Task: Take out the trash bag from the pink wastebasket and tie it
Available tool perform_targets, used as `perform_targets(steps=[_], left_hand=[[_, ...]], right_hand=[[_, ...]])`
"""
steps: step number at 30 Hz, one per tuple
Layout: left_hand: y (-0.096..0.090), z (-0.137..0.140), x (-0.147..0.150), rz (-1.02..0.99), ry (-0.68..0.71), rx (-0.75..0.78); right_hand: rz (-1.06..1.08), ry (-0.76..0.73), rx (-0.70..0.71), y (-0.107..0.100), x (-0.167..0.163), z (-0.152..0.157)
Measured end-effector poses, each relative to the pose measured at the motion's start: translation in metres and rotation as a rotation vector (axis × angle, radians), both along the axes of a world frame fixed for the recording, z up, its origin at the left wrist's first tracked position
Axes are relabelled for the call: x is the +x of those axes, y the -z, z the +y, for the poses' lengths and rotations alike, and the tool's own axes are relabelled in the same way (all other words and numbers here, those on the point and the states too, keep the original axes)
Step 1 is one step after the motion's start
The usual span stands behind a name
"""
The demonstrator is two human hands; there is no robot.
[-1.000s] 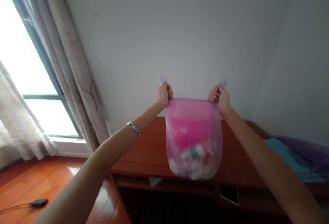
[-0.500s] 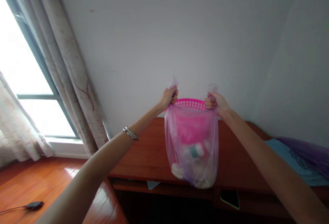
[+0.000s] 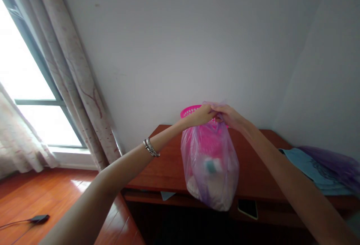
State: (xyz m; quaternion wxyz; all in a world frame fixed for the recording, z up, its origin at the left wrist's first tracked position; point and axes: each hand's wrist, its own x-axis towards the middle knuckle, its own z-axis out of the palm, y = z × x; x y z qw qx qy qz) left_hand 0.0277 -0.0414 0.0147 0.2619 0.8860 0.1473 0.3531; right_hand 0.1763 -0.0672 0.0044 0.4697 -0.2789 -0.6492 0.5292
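pink plastic bag point(image 3: 209, 170) is held up at the centre of the frame, in front of a wooden desk point(image 3: 165, 170) that runs across the lower middle. its two top corners are gathered together at one point just above centre. the left hand point(image 3: 203, 115) and the right hand point(image 3: 228, 115) are both closed on that gathered film, touching each other, with the fingers pinched on the plastic. the bag hangs free below the hands; its lowest part is level with the desk's front edge, and whether it touches the edge cannot be told.

behind the bag, a pink basket point(image 3: 189, 111) with a perforated rim is seen at the upper left of the bag's mouth. pale items and one teal item are visible through the film in the lower half of the bag.

the film is judged thin, soft and somewhat slippery, and liable to stretch or tear under a sharp pull. the load is judged light to moderate, since the bottom sags into a rounded bulge. the best hold is judged to be the bunched top corners, where the film is doubled.

a bracelet point(image 3: 151, 148) is worn on the left wrist. a phone point(image 3: 247, 208) lies on a shelf under the desk, at lower right of centre. curtains point(image 3: 73, 72) hang at the left of the frame.
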Motion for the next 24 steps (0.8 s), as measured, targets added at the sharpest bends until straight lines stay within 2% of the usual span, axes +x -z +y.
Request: perform_targets(steps=[3, 5, 7, 10, 12, 15, 17, 19, 22, 24], left_hand=[[-0.001, -0.002, -0.003, 0.025, -0.029, -0.084], [-0.002, -0.003, -0.008, 0.08, -0.028, -0.236], [-0.001, -0.005, -0.016, 0.134, 0.02, -0.432], [0.003, -0.003, -0.032, 0.138, 0.103, -0.707], [0.005, 0.0, -0.041, 0.076, 0.155, -0.835], [0.007, 0.006, -0.048, -0.002, 0.202, -0.926], [0.006, 0.007, -0.05, -0.031, 0.186, -0.961], [0.006, 0.005, -0.049, -0.051, 0.146, -0.989], [0.006, 0.002, -0.044, -0.082, 0.039, -1.037], [0.007, 0.0, -0.041, -0.101, -0.02, -1.068]], right_hand=[[-0.047, 0.153, 0.095, 0.007, -0.003, 0.001], [-0.009, 0.225, 0.098, 0.01, -0.005, 0.0], [0.064, 0.236, 0.078, 0.011, -0.006, -0.003], [0.179, 0.154, 0.02, 0.012, -0.005, -0.011], [0.191, 0.047, -0.02, 0.013, -0.001, -0.016], [0.017, -0.069, -0.005, 0.017, 0.009, -0.018], [-0.18, -0.043, 0.095, 0.018, 0.015, -0.018], [-0.352, 0.06, 0.268, 0.018, 0.018, -0.017], [-0.49, 0.258, 0.54, 0.018, 0.017, -0.018], [-0.535, 0.344, 0.662, 0.021, 0.014, -0.019]])
